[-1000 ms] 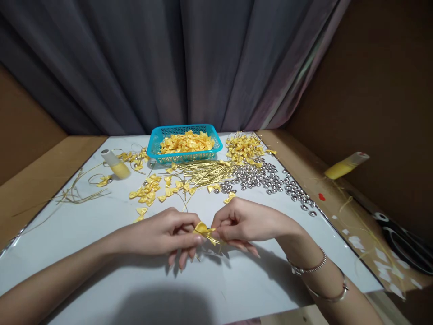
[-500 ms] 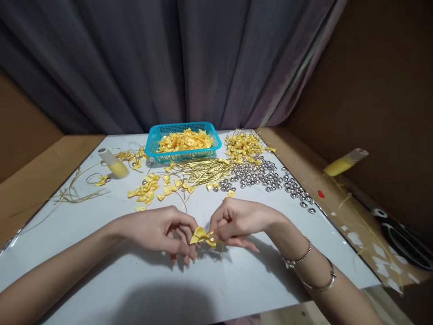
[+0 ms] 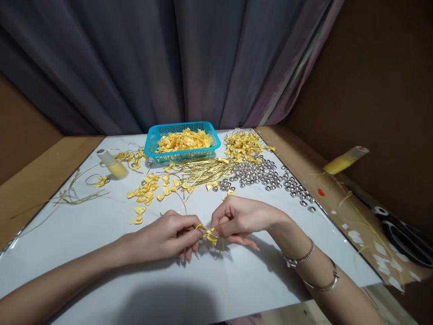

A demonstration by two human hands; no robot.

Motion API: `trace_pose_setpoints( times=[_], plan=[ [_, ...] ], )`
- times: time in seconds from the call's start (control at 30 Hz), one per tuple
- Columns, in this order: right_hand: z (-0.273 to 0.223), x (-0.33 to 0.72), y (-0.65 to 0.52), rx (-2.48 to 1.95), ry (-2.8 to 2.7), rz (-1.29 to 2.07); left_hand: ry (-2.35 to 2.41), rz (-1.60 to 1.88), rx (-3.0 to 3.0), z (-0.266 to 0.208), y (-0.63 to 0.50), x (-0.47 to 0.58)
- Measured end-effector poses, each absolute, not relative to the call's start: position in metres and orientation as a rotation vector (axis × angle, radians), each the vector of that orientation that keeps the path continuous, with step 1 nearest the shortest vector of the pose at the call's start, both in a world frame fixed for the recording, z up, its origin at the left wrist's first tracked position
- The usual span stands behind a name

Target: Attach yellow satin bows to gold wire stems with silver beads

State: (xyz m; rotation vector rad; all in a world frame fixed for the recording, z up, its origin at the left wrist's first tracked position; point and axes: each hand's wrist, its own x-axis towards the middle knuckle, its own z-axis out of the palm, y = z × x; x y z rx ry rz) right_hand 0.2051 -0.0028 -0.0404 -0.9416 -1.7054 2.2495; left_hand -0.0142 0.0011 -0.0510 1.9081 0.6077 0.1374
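Observation:
Between my two hands, just above the white tabletop (image 3: 162, 289), is a yellow ribbon bow (image 3: 211, 237) with thin gold cord across its middle. My left hand (image 3: 177, 237) pinches its left side between thumb and forefinger, covering most of that loop. On the other side, my right hand (image 3: 233, 223) has its fingertips closed on the bow's right side and the cord. Loose cord ends hang below the fingers. Left of my left hand lie a few yellow bows (image 3: 138, 215), and a longer bundle of gold cords (image 3: 206, 170) lies beyond both hands.
A blue basket (image 3: 216, 141) full of yellow bows stands at the back. Silver bead-like pieces (image 3: 253, 174) spread to the right, beside a pile of corded bows (image 3: 241, 144). Glue bottles (image 3: 117, 168) stand or lean at both sides. Black-handled scissors (image 3: 406, 239) lie far right.
My left hand has shifted its grip, closing thumb and forefinger over the bow's left loop, which showed before. Two bows left of that hand are now uncovered. My right hand has barely moved.

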Motion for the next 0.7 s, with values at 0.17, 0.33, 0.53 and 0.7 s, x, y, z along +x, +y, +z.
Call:
trace_pose_setpoints(
  times=[0.17,0.33,0.53,0.7],
  plan=[
    [-0.0401,0.2072,-0.0031,-0.968,-1.678,2.247,0.571,0.156,1.935,-0.0488,-0.0010,-0.0140],
    [-0.0401,0.2073,-0.0034,-0.978,-1.648,2.260,0.573,0.231,2.033,-0.0484,-0.0027,-0.0132],
    [-0.0361,0.2048,-0.0046,-0.983,-1.656,2.243,0.652,0.252,2.035,-0.0466,-0.0058,-0.0113],
    [-0.0378,0.2044,-0.0041,-0.965,-1.697,2.228,0.743,0.261,2.007,-0.0470,-0.0047,-0.0105]
  ],
)
